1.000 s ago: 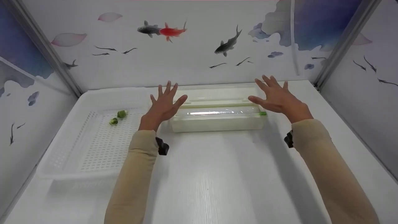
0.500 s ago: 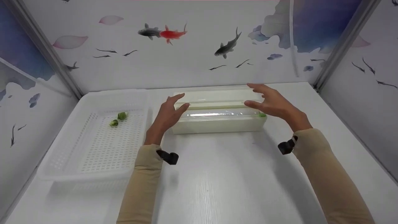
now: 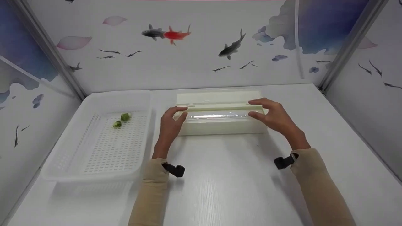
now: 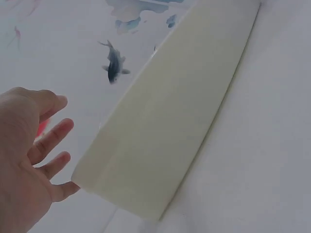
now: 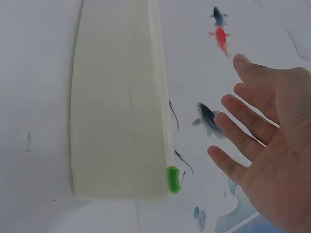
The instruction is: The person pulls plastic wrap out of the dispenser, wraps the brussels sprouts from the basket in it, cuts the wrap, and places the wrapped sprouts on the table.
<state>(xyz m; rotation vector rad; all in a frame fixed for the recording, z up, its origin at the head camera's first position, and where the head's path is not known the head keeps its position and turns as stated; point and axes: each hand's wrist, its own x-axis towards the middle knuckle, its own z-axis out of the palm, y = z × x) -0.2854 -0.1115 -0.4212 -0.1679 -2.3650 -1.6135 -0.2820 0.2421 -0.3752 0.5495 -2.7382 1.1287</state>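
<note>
Long, open-topped, rectangular, pale-cream plastic box (image 3: pixel 220 128) at far centre of white worktop (image 3: pixel 216 182). Left hand (image 3: pixel 171 124), right hand (image 3: pixel 276 116) near its ends, curved wide, holding nothing; uneven push could skew it.

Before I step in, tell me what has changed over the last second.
Both hands came down and slightly inward: the left hand and the right hand, spread wide before, now hover with fingers drawn in at opposite ends of the pale box. Neither visibly grips anything. The box with its open lid, the white basket and two green vegetables stayed put.
</note>
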